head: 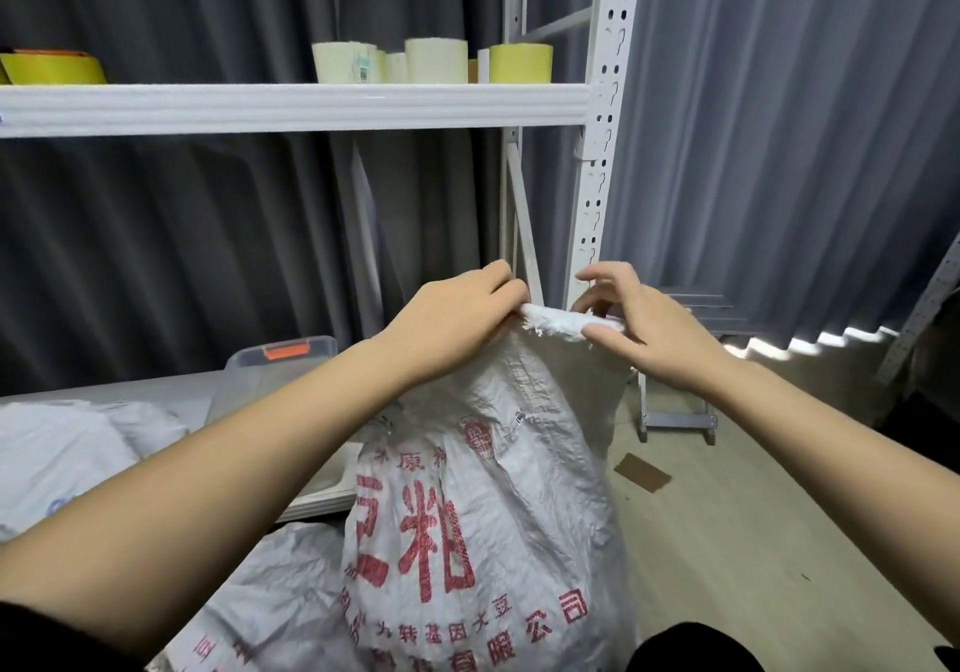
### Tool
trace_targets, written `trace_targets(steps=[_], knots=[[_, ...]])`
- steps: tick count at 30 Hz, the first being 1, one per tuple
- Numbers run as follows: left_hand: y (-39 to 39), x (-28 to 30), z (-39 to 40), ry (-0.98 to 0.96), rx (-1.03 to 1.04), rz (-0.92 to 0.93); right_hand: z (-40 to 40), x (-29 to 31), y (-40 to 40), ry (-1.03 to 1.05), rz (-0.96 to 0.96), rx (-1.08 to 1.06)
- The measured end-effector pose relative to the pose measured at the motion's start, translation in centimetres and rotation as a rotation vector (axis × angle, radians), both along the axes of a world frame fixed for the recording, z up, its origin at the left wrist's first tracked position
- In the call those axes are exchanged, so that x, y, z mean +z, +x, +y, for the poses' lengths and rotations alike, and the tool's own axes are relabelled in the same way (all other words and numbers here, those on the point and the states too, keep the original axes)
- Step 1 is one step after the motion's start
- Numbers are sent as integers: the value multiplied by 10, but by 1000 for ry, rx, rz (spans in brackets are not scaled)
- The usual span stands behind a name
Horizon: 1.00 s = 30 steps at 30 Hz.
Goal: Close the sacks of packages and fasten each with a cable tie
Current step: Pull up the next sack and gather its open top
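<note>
A white woven sack (493, 505) with red printed characters stands in front of me on the floor. Its frayed top edge (558, 320) is rolled into a tight strip and held up level. My left hand (457, 318) grips the left end of that roll with curled fingers. At the right end, my right hand (628, 323) pinches the roll between thumb and fingers. No cable tie shows in this view.
A white metal shelf (291, 105) carries tape rolls (519, 63) above. Its upright post (597, 152) stands just behind my hands. More white sacks (67, 453) and a clear lidded box (275, 365) lie at left. A cardboard scrap (641, 471) lies on the floor.
</note>
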<state>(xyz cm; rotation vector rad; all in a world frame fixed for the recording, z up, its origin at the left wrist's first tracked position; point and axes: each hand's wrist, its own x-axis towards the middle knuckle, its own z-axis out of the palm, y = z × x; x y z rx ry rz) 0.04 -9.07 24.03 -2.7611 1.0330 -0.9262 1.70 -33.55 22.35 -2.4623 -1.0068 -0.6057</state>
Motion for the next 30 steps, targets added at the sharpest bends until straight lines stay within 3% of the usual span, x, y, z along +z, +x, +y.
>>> trace_targets(steps=[5, 8, 12, 15, 19, 22, 24, 27, 30], knots=[[-6, -1, -2, -12, 64, 3, 8, -7, -4, -222, 59, 53], [-2, -6, 2, 147, 60, -119, 6, -15, -8, -293, 111, -3], [4, -13, 6, 179, 70, -144, -4, -11, 0, -404, -169, -188], [9, -14, 3, 124, 7, -165, -12, -13, 10, -395, -248, -208], [12, -24, 6, 37, -99, -15, -19, -24, 11, -395, -450, -183], [10, -28, 3, -159, -50, 225, -21, -28, 13, -337, -558, -170], [7, -27, 0, -218, -18, 205, -19, -26, 12, -307, -520, -171], [9, -29, -1, 17, 0, -121, -9, -14, 2, -279, -229, -183], [11, -29, -6, 125, -60, -246, 8, -1, -5, -231, 43, -126]])
